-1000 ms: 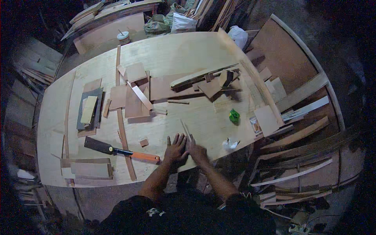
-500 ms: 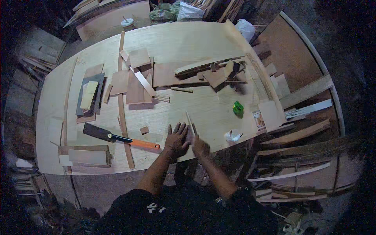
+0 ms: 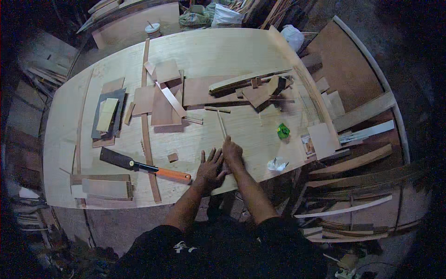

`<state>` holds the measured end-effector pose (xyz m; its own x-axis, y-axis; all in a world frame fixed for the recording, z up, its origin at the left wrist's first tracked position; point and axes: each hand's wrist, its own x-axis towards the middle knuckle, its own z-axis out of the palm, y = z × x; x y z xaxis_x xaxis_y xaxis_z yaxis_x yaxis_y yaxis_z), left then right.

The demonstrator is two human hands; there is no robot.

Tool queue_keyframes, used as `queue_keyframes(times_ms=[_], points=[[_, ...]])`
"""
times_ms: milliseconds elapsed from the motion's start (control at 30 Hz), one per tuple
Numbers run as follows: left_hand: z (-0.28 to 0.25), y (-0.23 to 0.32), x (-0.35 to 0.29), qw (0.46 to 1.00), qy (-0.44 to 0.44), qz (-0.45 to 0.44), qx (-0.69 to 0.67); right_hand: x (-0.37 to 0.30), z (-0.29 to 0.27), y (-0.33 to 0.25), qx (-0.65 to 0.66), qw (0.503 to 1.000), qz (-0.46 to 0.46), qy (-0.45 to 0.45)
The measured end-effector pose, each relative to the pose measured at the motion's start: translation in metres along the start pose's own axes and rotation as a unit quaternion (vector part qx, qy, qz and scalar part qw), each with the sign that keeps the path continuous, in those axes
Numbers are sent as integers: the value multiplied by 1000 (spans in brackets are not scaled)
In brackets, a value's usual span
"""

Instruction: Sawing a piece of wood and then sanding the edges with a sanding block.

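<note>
Stick (image 3: 220, 122) straight out front, right hand (image 3: 232, 153) on its near end!

Scanning from the left on my remote feed, I start with stacked boards (image 3: 106, 188), straight-edged and greyish, on the near side of a pale, fine-grained tabletop (image 3: 241, 51). Next comes the saw (image 3: 144, 166): flat dark blade, smooth orange handle slanting toward the left forearm (image 3: 186, 207). Farther up, a yellowish block (image 3: 107, 115) rests on a dark sheet (image 3: 120, 103), then square-cut reddish boards (image 3: 166, 114) with a shiny flat strip (image 3: 173, 101) across them.

Centre now, and here's the relation I'm locked on. The left hand (image 3: 210, 171) is palm down, fingers fanned wide; I can't tell whether anything sits beneath it. Just to its right, the right hand curls narrow round the stick's lower end, so it's the nearer of the two. The stick, thin, straight and pale like bare wood, runs away from the hands, its long axis tipping slightly left at the far end. That tip reaches a short brown rod (image 3: 217, 109) lying crosswise; touching or apart, I can't tell.

Swinging right: angular wood scraps (image 3: 258, 97) in a loose heap, a bright green lump (image 3: 283, 131), and nearer the edge a crumpled white wad (image 3: 277, 164), filmy by the look of it.
</note>
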<state>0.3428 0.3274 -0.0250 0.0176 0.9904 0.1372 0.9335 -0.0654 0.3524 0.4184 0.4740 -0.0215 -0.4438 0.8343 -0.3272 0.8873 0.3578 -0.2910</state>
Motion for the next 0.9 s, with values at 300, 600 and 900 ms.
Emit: queue_keyframes(times_ms=[300, 600, 900], points=[[-14, -7, -12, 1000, -3, -20, -2, -150, 78, 55, 7, 997, -33, 70], [-17, -8, -19, 999, -3, -33, -13, -124, 93, 62, -58, 997, 1, -44], [-13, 0, -13, 999, 16, -20, -23, 1, 20, 0, -54, 995, -62, 55]])
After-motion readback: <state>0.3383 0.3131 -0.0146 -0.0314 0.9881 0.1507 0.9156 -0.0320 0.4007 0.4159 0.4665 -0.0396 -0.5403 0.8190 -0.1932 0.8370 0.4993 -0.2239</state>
